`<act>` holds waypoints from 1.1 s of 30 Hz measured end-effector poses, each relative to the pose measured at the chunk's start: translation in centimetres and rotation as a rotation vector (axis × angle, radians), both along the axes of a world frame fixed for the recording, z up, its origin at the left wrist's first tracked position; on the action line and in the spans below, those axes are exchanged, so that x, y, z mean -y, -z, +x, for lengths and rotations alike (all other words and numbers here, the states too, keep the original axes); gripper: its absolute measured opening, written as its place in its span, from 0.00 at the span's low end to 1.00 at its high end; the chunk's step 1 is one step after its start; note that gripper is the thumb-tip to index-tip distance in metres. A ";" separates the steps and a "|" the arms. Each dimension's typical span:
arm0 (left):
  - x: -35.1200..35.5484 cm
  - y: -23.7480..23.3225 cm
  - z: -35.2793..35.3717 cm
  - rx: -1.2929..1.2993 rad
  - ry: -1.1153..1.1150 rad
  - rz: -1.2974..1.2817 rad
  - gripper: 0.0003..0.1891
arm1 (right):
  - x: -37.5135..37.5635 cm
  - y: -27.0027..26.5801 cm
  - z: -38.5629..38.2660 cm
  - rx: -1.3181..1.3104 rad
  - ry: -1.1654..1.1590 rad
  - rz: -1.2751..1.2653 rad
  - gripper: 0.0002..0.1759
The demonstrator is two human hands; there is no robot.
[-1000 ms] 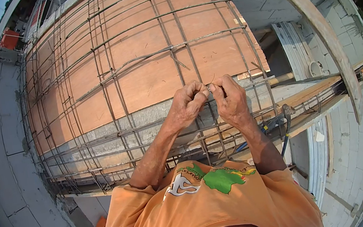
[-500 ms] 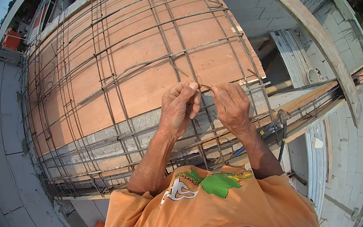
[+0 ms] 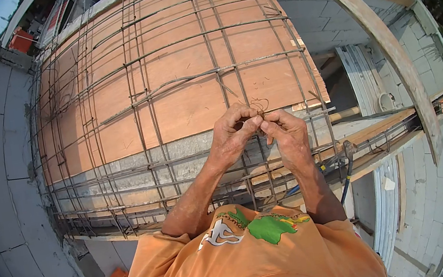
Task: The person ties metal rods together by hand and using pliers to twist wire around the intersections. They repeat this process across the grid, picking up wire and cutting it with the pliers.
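Pinches thin wire (image 3: 261, 105) between closed fingertips of left hand (image 3: 232, 137) and right hand (image 3: 291, 138), over near edge of plywood panel (image 3: 182, 107). Has rebar grid (image 3: 194, 76) crowding below both. Leaves open gap between panel's right edge and curved plank (image 3: 382, 37).

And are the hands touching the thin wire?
Touching: the head view shows the thin wire curling up from where the fingertips of the left hand and right hand come together.
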State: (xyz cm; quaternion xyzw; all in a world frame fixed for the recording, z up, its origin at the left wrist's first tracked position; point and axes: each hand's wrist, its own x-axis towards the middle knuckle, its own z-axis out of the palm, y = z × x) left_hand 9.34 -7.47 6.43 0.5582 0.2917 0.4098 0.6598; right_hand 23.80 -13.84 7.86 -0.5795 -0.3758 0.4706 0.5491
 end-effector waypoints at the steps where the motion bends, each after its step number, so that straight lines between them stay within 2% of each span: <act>1: 0.0 -0.7 -0.3 0.001 0.029 -0.063 0.10 | -0.1 -0.1 -0.1 -0.071 -0.002 0.005 0.07; 5: -0.2 -1.1 -1.2 -0.027 0.110 -0.195 0.09 | -0.4 -0.3 0.0 -0.273 -0.036 -0.029 0.06; 8: -1.1 -0.2 -2.2 -0.173 0.164 -0.109 0.09 | -0.6 0.4 1.0 -0.344 -0.076 -0.077 0.06; 15: -2.4 -0.9 -2.9 0.003 0.266 -0.091 0.08 | -1.5 0.4 2.2 -0.413 -0.356 -0.044 0.07; 17: -2.7 -0.3 -3.2 -0.197 0.261 -0.094 0.09 | -1.6 0.4 1.9 -0.286 -0.283 0.031 0.09; 18: -2.6 -0.2 -3.1 -0.196 0.263 -0.098 0.09 | -1.6 0.4 1.9 -0.286 -0.281 0.027 0.09; 20: -2.4 -0.4 -2.9 -0.168 0.285 -0.106 0.09 | -1.7 0.5 2.0 -0.122 -0.319 0.038 0.10; 24: -2.3 0.2 -2.8 -0.165 0.273 -0.115 0.09 | -1.5 0.9 1.7 -0.123 -0.328 0.076 0.09; 26: -1.9 0.3 -2.9 -0.104 0.210 -0.167 0.06 | -1.3 0.3 0.7 0.203 -0.197 0.066 0.08; 30: -0.8 -0.2 -3.3 -0.072 0.139 -0.225 0.05 | -1.4 1.0 -0.4 0.303 -0.068 0.012 0.09; 33: -0.2 0.3 -3.7 0.053 0.123 -0.341 0.07 | -1.5 2.0 -1.0 0.386 0.034 0.151 0.09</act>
